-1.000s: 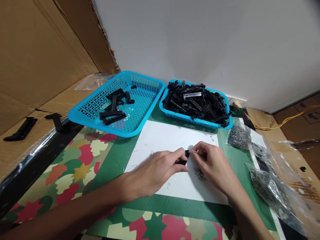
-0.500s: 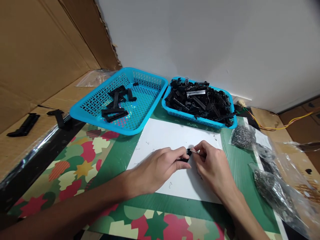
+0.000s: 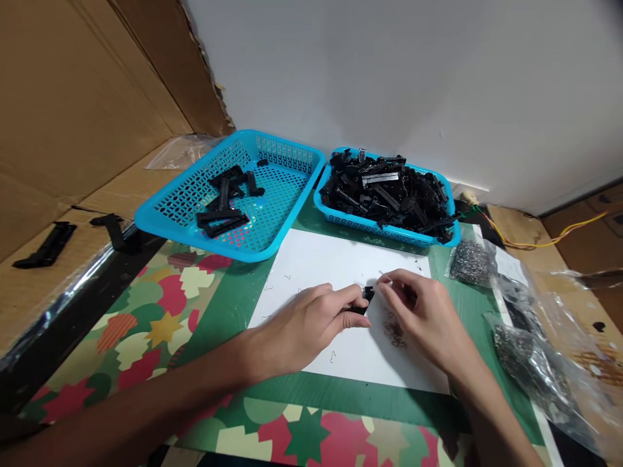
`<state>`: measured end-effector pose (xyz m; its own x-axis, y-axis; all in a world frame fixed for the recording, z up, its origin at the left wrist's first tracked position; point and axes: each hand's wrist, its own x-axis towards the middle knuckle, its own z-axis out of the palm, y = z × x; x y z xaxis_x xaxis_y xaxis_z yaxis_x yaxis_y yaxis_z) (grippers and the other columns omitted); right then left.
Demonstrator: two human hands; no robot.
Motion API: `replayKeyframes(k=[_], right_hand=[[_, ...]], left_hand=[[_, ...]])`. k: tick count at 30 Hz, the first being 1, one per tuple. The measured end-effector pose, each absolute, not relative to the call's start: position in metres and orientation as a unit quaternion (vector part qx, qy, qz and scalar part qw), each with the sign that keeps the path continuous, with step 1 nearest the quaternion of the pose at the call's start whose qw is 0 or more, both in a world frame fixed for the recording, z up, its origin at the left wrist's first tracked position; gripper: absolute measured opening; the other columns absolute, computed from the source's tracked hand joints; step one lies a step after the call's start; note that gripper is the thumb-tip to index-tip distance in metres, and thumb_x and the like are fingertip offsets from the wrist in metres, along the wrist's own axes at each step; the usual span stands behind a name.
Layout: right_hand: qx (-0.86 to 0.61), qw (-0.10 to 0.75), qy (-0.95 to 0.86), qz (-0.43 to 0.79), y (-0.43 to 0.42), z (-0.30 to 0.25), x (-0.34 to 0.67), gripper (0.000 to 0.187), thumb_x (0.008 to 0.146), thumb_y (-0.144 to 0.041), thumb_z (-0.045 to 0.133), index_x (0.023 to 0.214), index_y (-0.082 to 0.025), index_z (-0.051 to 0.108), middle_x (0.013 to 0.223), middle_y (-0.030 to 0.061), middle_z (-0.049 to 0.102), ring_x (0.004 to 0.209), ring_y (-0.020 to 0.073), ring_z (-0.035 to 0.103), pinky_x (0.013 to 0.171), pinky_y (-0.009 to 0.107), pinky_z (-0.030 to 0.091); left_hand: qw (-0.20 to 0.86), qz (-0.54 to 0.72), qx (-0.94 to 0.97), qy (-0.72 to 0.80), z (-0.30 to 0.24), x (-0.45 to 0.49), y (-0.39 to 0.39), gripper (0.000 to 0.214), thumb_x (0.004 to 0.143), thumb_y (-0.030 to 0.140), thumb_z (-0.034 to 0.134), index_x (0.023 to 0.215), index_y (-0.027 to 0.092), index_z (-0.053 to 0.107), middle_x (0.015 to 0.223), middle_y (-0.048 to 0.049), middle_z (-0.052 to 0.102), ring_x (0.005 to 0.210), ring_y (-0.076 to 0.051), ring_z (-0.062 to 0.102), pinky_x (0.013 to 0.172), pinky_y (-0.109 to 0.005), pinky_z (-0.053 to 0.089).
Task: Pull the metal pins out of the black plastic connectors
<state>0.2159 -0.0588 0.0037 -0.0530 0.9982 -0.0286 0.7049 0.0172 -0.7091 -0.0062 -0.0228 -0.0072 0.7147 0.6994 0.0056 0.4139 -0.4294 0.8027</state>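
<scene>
Over the white sheet (image 3: pixel 321 253), my left hand (image 3: pixel 311 327) is closed round a small black plastic part (image 3: pixel 364 301), most of it hidden by the fingers. The part's end sticks out past my thumb and index finger, towards my right hand (image 3: pixel 421 311). The right thumb and index finger are pinched together just right of that end, a small gap away. A thin pale sliver shows at these fingertips, too small to make out. Below the right hand lies a pile of tiny bent wire pieces (image 3: pixel 395 331); a single bent wire (image 3: pixel 333 357) lies apart, nearer the front.
A blue basket (image 3: pixel 272 255) with several black parts stands at back left. Beside it, a smaller blue basket (image 3: pixel 341 217) is heaped with black parts. Clear bags of small metal pieces (image 3: pixel 472 263) lie on the right. Two black parts (image 3: pixel 46 246) rest on cardboard at far left.
My right hand has drawn slightly right, away from the black part, uncovering more of the wire pile. The thin metal piece seen at its fingertips before is now barely visible. The left hand stays put.
</scene>
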Motion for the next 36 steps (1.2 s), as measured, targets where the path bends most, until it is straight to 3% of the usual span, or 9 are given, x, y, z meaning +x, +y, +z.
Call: replayKeyframes(k=[5,9,12,14,18,26,36], right_hand=[[-0.611,0.311,-0.705,0.180,-0.057,-0.002,0.227,0.028,0.106,-0.022,0.050,0.111,-0.022,0.077,0.112,0.0091,0.072,0.094,0.0232,0.069,0.080,0.035,0.054],[-0.625,0.389,-0.671,0.089,-0.059,-0.009,0.227,0.019,0.102,-0.024,0.061,0.101,-0.023,0.080,0.110,0.0086,0.077,0.096,0.0262,0.073,0.085,0.041,0.057],[-0.641,0.470,-0.578,0.188,-0.060,-0.011,0.218,0.010,0.096,-0.030,0.073,0.093,-0.022,0.077,0.095,0.0056,0.080,0.082,0.0240,0.078,0.075,0.036,0.062],[-0.634,0.495,-0.521,0.286,-0.060,-0.011,0.211,0.015,0.093,-0.035,0.076,0.087,-0.021,0.074,0.088,0.0047,0.079,0.075,0.0234,0.079,0.068,0.033,0.063],[-0.615,0.493,-0.506,0.351,-0.057,-0.012,0.202,0.019,0.093,-0.036,0.076,0.086,-0.020,0.071,0.087,0.0050,0.079,0.076,0.0226,0.079,0.069,0.032,0.063],[-0.625,0.494,-0.517,0.312,-0.057,-0.016,0.197,0.016,0.095,-0.032,0.074,0.086,-0.020,0.069,0.084,0.0048,0.080,0.076,0.0220,0.079,0.072,0.032,0.062],[-0.636,0.457,-0.571,0.246,-0.058,-0.017,0.193,0.013,0.094,-0.028,0.073,0.085,-0.020,0.069,0.081,0.0038,0.080,0.072,0.0211,0.078,0.070,0.031,0.062]], left_hand=[[0.421,0.185,0.822,0.337,-0.005,-0.006,-0.023,0.012,0.100,0.034,0.071,0.105,0.023,0.072,0.087,0.0027,0.076,0.079,-0.018,0.062,0.072,-0.027,0.042],[0.472,0.181,0.775,0.379,-0.005,-0.008,-0.023,0.015,0.098,0.041,0.073,0.105,0.028,0.078,0.078,0.0054,0.073,0.072,-0.016,0.059,0.078,-0.029,0.042],[0.470,0.185,0.766,0.397,-0.006,-0.011,-0.024,0.010,0.098,0.036,0.076,0.104,0.031,0.081,0.078,0.0067,0.075,0.071,-0.015,0.059,0.086,-0.032,0.039],[0.458,0.190,0.766,0.408,-0.006,-0.011,-0.024,0.008,0.096,0.030,0.078,0.102,0.032,0.083,0.085,0.0062,0.078,0.075,-0.015,0.060,0.086,-0.033,0.038],[0.461,0.186,0.755,0.427,-0.006,-0.010,-0.024,0.012,0.094,0.027,0.078,0.104,0.032,0.083,0.089,0.0055,0.080,0.082,-0.017,0.059,0.080,-0.032,0.039],[0.489,0.184,0.741,0.421,-0.007,-0.010,-0.021,0.011,0.093,0.024,0.074,0.097,0.027,0.084,0.090,0.0035,0.082,0.082,-0.018,0.062,0.080,-0.031,0.044],[0.510,0.197,0.728,0.413,-0.012,-0.012,-0.020,0.021,0.093,0.022,0.071,0.110,0.026,0.084,0.102,-0.0014,0.083,0.090,-0.021,0.068,0.084,-0.033,0.053]])
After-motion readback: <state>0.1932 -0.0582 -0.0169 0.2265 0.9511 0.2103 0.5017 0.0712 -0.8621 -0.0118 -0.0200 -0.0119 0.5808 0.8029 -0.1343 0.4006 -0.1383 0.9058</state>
